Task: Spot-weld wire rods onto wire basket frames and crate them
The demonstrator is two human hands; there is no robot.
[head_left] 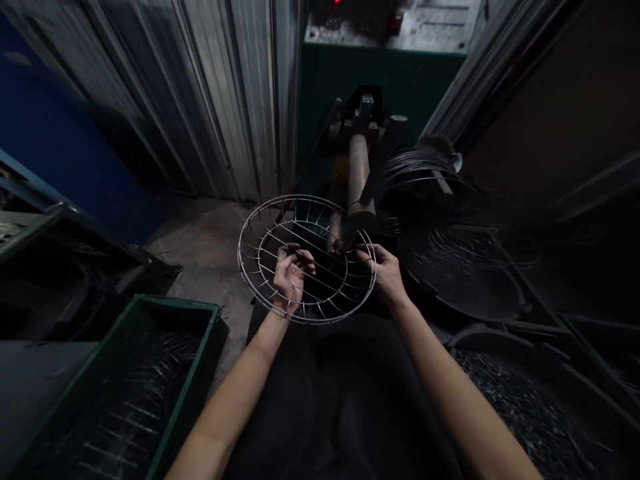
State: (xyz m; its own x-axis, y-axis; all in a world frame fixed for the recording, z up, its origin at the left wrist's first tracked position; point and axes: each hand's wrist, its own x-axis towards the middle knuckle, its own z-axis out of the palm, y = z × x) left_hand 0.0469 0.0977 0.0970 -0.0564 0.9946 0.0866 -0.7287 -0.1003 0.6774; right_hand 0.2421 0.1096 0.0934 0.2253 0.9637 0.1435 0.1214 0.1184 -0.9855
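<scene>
Presently I remotely watch the wire frame (320,303) near the thick bar (359,167)'s lower end. Right of this bar, my right hand (389,272) seems to pinch the frame; left of it, my left hand (291,275) is curled, its grip unclear to me. If the right fingers slip, the frame could tilt and strike the bar.

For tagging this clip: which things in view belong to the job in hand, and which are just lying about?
Belong, judging by position:
round silver wire basket, at the left hand and right hand
grey cylindrical metal machine arm, reaching toward it

Lying about, though possibly supplies:
green rectangular crate
curved silver wire bundle
small shiny metal pieces
</scene>
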